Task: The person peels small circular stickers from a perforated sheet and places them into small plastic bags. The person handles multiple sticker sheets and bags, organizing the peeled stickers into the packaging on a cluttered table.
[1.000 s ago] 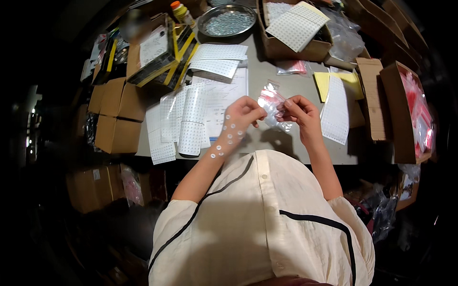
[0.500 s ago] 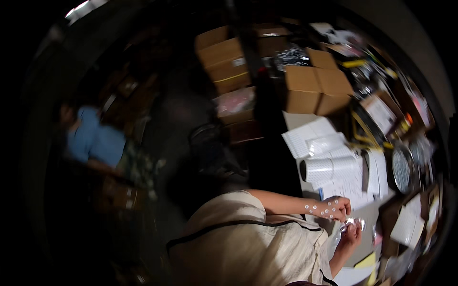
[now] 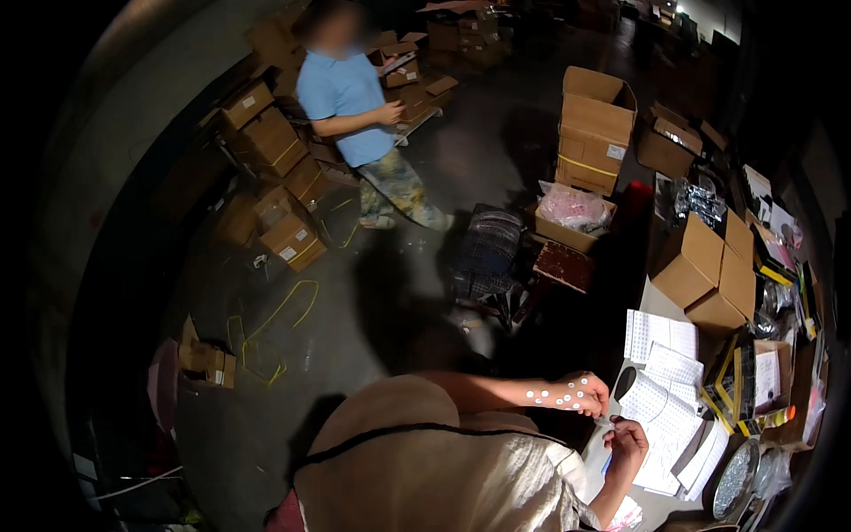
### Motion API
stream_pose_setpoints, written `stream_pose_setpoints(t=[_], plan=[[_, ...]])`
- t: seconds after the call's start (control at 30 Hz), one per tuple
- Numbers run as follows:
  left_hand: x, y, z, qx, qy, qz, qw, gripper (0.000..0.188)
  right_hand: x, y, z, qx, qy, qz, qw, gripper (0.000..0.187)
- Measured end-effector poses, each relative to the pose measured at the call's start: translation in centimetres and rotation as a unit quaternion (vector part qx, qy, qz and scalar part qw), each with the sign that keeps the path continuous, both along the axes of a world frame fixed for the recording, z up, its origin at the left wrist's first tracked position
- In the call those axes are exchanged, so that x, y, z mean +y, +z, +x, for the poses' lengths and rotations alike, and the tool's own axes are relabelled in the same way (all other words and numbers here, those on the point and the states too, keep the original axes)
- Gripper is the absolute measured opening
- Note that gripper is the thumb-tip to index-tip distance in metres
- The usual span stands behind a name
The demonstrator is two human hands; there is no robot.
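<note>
My left hand [image 3: 578, 395], with small white round dots on its back and wrist, is closed at the fingertips. My right hand [image 3: 628, 445] is just below it, fingers curled in a pinch. Between the two sets of fingertips is a small piece of clear plastic [image 3: 605, 424], which looks like a bag; its contents cannot be made out. Both hands are over the near edge of the table, beside printed sheets [image 3: 660, 341] and a curled paper roll [image 3: 647, 399].
On the table are an open cardboard box [image 3: 693, 266], a round tray of small metallic pieces [image 3: 736, 479] and yellow-black boxes [image 3: 731, 381]. A co-worker in a blue shirt [image 3: 341, 97] stands across the floor near stacked cartons [image 3: 270, 142]. A yellow strap [image 3: 306, 306] lies on the floor.
The view has swung leftward, so the table appears farther right and the co-worker shows more fully. My hands stay close together at the clear plastic, which shows less than before.
</note>
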State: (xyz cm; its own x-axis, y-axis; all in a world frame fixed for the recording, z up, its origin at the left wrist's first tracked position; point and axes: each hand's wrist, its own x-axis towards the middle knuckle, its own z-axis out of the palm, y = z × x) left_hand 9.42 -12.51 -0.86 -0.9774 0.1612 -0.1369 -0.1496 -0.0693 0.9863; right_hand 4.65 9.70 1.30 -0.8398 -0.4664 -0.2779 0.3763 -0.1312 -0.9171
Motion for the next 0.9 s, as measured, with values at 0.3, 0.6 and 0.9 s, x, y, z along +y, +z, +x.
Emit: stream_pose_setpoints(t=[0.3,0.6,0.9], plan=[[-3.0,1.7,3.0,-0.164,-0.017,0.164,0.973,0.064,-5.6,-0.1,1.1,0.117,0.043,-0.041,0.991,0.014],[-5.1,-1.6,5.1,-0.136,0.038,0.126,0.982,0.026,-7.8,1.8,2.7,0.102,0.085,-0.018,0.991,0.018],[-4.1,-1.5,5.1,-0.075,0.065,0.094,0.991,0.021,-7.8,0.0,2.9,-0.014,0.052,0.003,0.999,0.045]])
